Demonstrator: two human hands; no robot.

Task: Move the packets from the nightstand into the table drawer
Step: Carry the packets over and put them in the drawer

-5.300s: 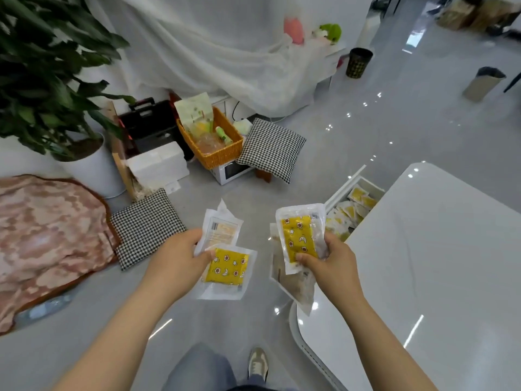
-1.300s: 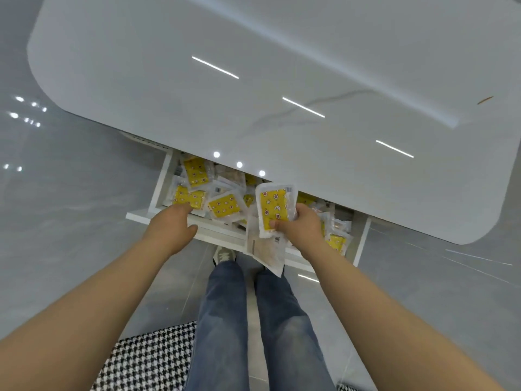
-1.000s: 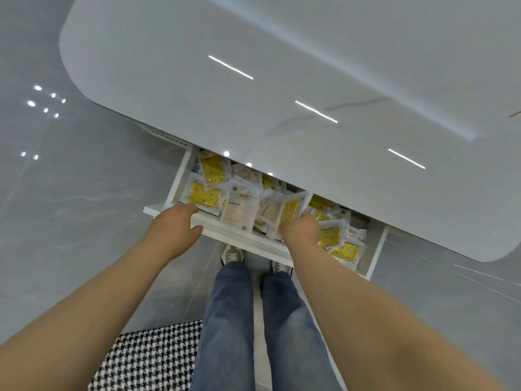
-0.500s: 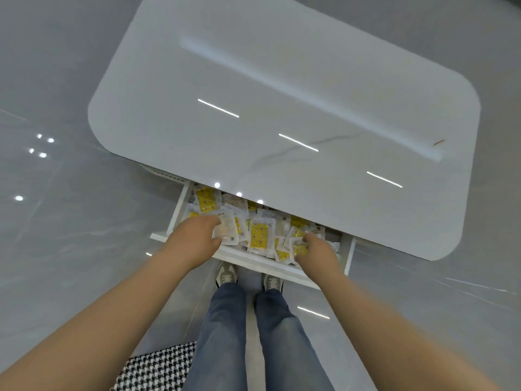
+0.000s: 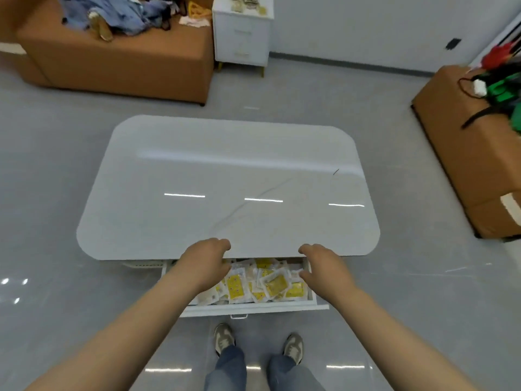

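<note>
Fingers of the left hand (image 5: 207,262) and the right hand (image 5: 321,266) are loosely curled, holding nothing, above clear plastic packets with yellow labels (image 5: 275,283) heaped in the open white table drawer (image 5: 253,307). Small things (image 5: 248,2) lie on the far white nightstand (image 5: 242,32), perhaps more packets to fetch.

Brown sofa (image 5: 118,52) far left, clothes (image 5: 112,12) heaped on it.

2 loosely curled hands (image 5: 207,263) (image 5: 324,270) hang over packets (image 5: 275,283) in the drawer (image 5: 253,307).
</note>
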